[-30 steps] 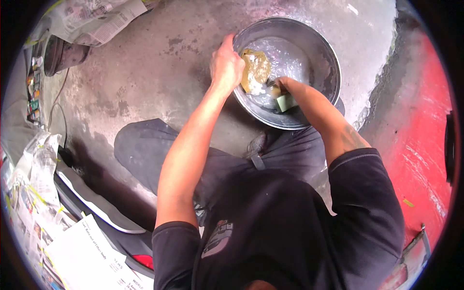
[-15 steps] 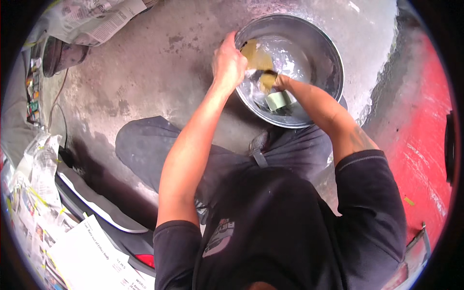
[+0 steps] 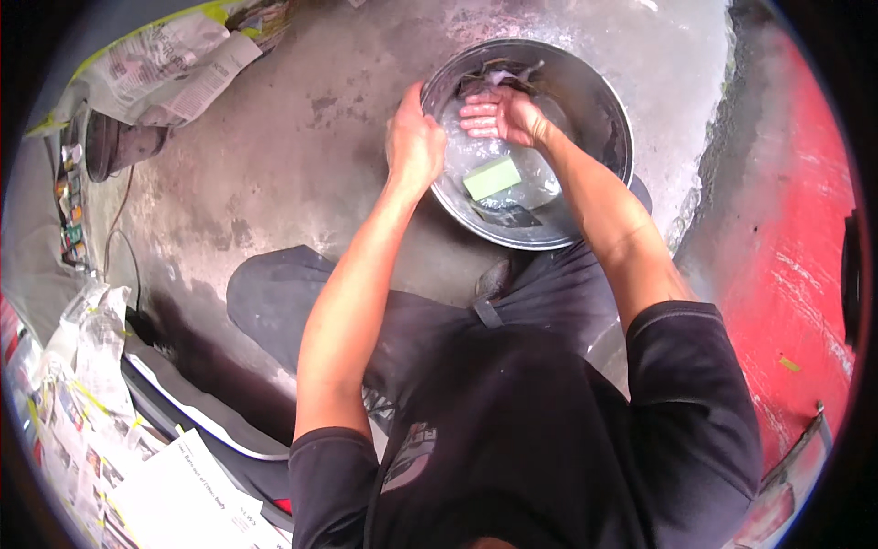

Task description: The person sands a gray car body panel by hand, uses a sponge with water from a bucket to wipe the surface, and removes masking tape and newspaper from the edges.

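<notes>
A dark round basin [image 3: 611, 119] with shallow water stands on the floor in front of me. My left hand [image 3: 416, 145] has its fingers closed over the left rim. Inside the basin, my right hand [image 3: 506, 116] is spread, palm up, with nothing on it. A pale green block [image 3: 492, 178] lies in the water just nearer than that hand. Close by the block is a dark flat piece [image 3: 514, 215]. Beyond my right fingers, at the far inner wall, sits a dark crumpled sheet [image 3: 498, 77]; what it is cannot be made out.
My crossed legs [image 3: 283, 293] are on the near side of the basin. A scraped red panel [image 3: 786, 247] stands at the right. Newspaper masking [image 3: 174, 69] and a dark pot [image 3: 128, 146] are at the far left. A dark bumper-like part [image 3: 201, 412] with newspaper lies at the near left.
My right hand has let go of the yellowish sheet, moved farther into the basin and opened palm up. The yellowish sheets no longer show as such. The green block has turned and shifted left.
</notes>
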Demonstrator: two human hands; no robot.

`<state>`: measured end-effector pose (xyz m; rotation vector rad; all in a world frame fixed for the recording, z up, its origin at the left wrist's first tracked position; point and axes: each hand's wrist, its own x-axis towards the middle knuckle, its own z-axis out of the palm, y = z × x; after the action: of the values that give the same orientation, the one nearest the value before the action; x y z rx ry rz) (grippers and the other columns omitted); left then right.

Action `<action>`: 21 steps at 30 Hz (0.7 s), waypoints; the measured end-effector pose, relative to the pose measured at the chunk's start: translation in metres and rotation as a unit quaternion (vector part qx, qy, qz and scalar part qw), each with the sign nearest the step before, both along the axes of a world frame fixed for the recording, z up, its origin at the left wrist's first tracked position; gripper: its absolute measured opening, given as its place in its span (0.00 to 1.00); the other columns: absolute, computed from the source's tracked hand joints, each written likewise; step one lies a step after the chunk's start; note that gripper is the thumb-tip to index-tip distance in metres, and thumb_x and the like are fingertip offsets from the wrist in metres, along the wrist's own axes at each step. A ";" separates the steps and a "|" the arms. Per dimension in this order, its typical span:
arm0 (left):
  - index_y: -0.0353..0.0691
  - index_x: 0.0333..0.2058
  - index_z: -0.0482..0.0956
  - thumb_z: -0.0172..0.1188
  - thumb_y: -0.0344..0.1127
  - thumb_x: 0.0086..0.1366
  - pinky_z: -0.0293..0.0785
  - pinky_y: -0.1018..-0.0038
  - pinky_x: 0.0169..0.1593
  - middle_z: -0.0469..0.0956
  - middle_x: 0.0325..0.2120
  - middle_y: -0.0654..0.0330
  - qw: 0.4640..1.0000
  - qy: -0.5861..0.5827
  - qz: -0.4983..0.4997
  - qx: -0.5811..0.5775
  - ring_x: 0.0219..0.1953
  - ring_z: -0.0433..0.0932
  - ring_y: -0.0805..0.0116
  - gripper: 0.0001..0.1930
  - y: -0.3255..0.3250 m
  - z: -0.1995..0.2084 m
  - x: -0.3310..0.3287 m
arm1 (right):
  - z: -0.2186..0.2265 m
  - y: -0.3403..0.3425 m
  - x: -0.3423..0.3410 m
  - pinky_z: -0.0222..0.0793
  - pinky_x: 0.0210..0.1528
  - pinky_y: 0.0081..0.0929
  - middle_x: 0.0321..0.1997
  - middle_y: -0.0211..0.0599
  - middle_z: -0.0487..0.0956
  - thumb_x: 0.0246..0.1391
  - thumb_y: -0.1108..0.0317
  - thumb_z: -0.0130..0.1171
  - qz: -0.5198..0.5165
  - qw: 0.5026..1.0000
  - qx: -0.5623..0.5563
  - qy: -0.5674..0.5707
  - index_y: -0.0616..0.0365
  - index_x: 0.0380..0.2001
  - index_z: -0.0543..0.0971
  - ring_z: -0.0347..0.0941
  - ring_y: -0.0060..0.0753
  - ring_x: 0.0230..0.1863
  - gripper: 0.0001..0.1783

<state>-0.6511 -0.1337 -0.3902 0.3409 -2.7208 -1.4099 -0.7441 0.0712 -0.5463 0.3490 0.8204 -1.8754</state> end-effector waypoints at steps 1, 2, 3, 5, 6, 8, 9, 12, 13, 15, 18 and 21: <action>0.38 0.62 0.72 0.48 0.21 0.60 0.75 0.53 0.58 0.82 0.48 0.38 1.000 -0.002 -0.001 -0.001 0.53 0.81 0.39 0.29 0.000 0.002 0.000 | 0.009 0.000 0.002 0.76 0.62 0.53 0.58 0.58 0.79 0.74 0.49 0.37 -0.005 0.999 0.052 0.015 0.66 0.57 0.73 0.79 0.60 0.57 0.30; 0.38 0.62 0.72 0.47 0.21 0.60 0.75 0.53 0.58 0.82 0.48 0.38 1.000 -0.005 -0.001 -0.002 0.54 0.81 0.39 0.29 0.000 0.004 -0.001 | -0.001 0.004 0.004 0.77 0.61 0.53 0.57 0.58 0.80 0.75 0.47 0.35 -0.006 0.998 0.050 0.036 0.65 0.56 0.74 0.79 0.59 0.56 0.31; 0.38 0.62 0.72 0.48 0.21 0.60 0.74 0.53 0.58 0.82 0.48 0.38 1.000 -0.009 -0.002 0.001 0.54 0.81 0.38 0.29 0.000 0.005 -0.003 | -0.001 0.006 0.001 0.77 0.60 0.52 0.54 0.57 0.81 0.74 0.48 0.36 -0.006 0.998 0.053 0.024 0.64 0.55 0.75 0.81 0.57 0.54 0.30; 0.38 0.62 0.72 0.48 0.21 0.60 0.74 0.53 0.58 0.82 0.48 0.39 1.000 -0.025 -0.005 0.009 0.54 0.81 0.38 0.29 0.002 0.006 -0.004 | -0.008 0.011 -0.002 0.77 0.59 0.50 0.52 0.54 0.83 0.73 0.49 0.37 -0.025 0.994 0.107 0.028 0.64 0.53 0.76 0.82 0.53 0.52 0.29; 0.38 0.62 0.72 0.48 0.21 0.60 0.74 0.53 0.58 0.82 0.48 0.39 1.000 -0.027 -0.004 0.015 0.54 0.81 0.38 0.29 0.002 0.007 -0.005 | -0.011 0.014 -0.004 0.76 0.59 0.49 0.53 0.52 0.83 0.72 0.49 0.39 -0.045 0.986 0.156 0.048 0.64 0.51 0.77 0.81 0.52 0.53 0.28; 0.39 0.63 0.72 0.48 0.21 0.60 0.74 0.53 0.58 0.82 0.48 0.39 0.999 -0.036 0.000 0.029 0.54 0.81 0.38 0.29 0.002 0.008 -0.004 | -0.020 0.018 -0.002 0.73 0.62 0.47 0.55 0.49 0.81 0.71 0.51 0.40 -0.045 0.956 0.268 0.110 0.61 0.52 0.77 0.79 0.50 0.56 0.26; 0.39 0.62 0.72 0.48 0.21 0.61 0.74 0.53 0.58 0.82 0.48 0.39 0.999 -0.030 0.001 0.022 0.53 0.81 0.39 0.29 0.002 0.008 -0.005 | -0.024 0.023 0.000 0.70 0.64 0.46 0.58 0.48 0.79 0.70 0.52 0.41 0.001 0.931 0.315 0.187 0.58 0.54 0.76 0.76 0.49 0.59 0.24; 0.39 0.62 0.72 0.48 0.21 0.61 0.75 0.52 0.57 0.83 0.47 0.39 1.000 -0.027 -0.004 0.012 0.53 0.82 0.39 0.29 0.006 0.002 -0.005 | -0.038 0.055 0.005 0.62 0.71 0.43 0.66 0.44 0.73 0.67 0.56 0.42 0.279 0.613 0.452 0.585 0.50 0.61 0.73 0.69 0.47 0.66 0.23; 0.39 0.62 0.72 0.49 0.22 0.61 0.75 0.52 0.57 0.83 0.47 0.39 0.999 -0.034 -0.006 0.008 0.52 0.82 0.39 0.29 0.004 0.002 -0.005 | -0.037 0.056 0.012 0.60 0.74 0.42 0.69 0.43 0.71 0.67 0.57 0.42 0.347 0.490 0.471 0.646 0.47 0.63 0.72 0.67 0.46 0.69 0.24; 0.39 0.62 0.72 0.49 0.22 0.61 0.76 0.52 0.56 0.83 0.46 0.39 1.000 -0.027 -0.008 0.007 0.52 0.82 0.39 0.28 -0.001 -0.002 -0.004 | -0.037 0.052 0.025 0.54 0.78 0.40 0.74 0.40 0.67 0.65 0.59 0.43 0.426 0.375 0.491 0.661 0.41 0.67 0.71 0.62 0.44 0.74 0.27; 0.39 0.62 0.72 0.50 0.22 0.61 0.77 0.52 0.55 0.83 0.45 0.39 1.000 -0.015 -0.006 0.013 0.50 0.82 0.39 0.28 -0.007 -0.011 0.002 | -0.038 0.029 0.050 0.57 0.76 0.40 0.72 0.38 0.71 0.64 0.58 0.49 0.543 0.404 0.541 0.500 0.42 0.67 0.72 0.65 0.44 0.72 0.28; 0.39 0.62 0.72 0.52 0.23 0.60 0.77 0.52 0.54 0.84 0.44 0.39 0.999 -0.033 -0.002 0.019 0.49 0.82 0.38 0.28 -0.004 -0.003 -0.001 | -0.064 0.044 0.065 0.66 0.69 0.42 0.66 0.38 0.77 0.60 0.54 0.55 0.629 0.421 0.529 0.384 0.45 0.61 0.79 0.72 0.42 0.66 0.26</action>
<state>-0.6521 -0.1381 -0.3930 0.3919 -2.7507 -1.4782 -0.6786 0.1150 -0.6107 -0.4435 2.0371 0.2804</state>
